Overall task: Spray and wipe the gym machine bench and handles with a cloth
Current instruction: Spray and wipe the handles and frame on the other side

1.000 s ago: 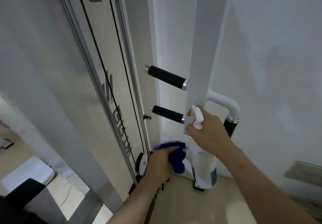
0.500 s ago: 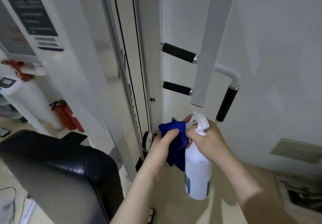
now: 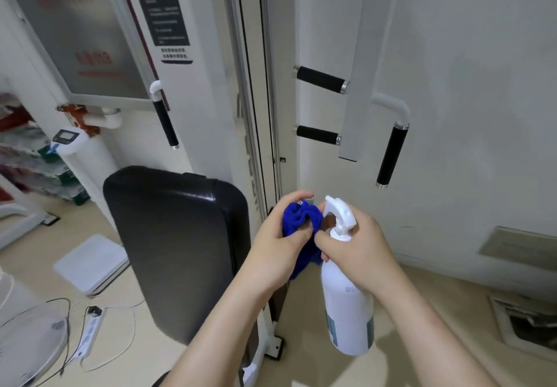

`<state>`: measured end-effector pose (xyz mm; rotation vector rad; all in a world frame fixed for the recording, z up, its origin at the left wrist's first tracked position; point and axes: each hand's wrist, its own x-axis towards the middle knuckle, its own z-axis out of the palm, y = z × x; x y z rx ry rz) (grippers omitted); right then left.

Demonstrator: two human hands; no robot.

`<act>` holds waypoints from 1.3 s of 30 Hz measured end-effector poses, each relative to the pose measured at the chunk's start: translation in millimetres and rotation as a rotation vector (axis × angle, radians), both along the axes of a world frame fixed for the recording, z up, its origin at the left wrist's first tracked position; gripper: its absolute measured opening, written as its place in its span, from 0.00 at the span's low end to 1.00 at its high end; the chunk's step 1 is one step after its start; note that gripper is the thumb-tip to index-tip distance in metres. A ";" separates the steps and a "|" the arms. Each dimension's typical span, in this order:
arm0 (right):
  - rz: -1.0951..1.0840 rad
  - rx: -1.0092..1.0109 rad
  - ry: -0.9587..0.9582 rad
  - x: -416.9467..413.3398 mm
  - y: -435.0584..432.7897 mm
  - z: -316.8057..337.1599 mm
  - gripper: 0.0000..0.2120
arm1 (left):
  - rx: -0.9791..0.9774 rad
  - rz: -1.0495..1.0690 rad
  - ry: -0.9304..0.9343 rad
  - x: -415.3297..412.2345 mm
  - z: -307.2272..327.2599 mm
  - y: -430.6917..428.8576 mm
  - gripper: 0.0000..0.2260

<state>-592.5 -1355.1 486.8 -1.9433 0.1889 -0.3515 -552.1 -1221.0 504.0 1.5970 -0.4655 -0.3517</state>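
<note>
My left hand [image 3: 278,243] grips a bunched blue cloth [image 3: 300,221] in front of me. My right hand [image 3: 355,245] holds a white spray bottle [image 3: 346,305] by its neck, the nozzle pointing left at the cloth, and the two hands touch. The black padded bench [image 3: 177,236] stands upright just left of my hands. Black foam handles stick out of the white machine frame: two short horizontal ones [image 3: 321,79] [image 3: 316,135], a vertical one [image 3: 391,154] at the right, and another [image 3: 165,124] at the left.
Steel guide rods and a cable [image 3: 250,85] run up the machine's middle. A white wall fills the right side, with a floor vent [image 3: 524,323] below it. On the floor at the left lie a white scale [image 3: 90,263], a power strip with cords [image 3: 90,329] and a fan base [image 3: 27,347].
My view has swung left and back, so the bench and the left handle have come into sight. My hands rose with cloth and bottle and now meet at the nozzle.
</note>
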 end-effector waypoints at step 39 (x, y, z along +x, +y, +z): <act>-0.137 0.153 -0.093 74.5 502.4 8.5 0.03 | 0.000 0.041 -0.065 89.7 5.2 489.4 0.11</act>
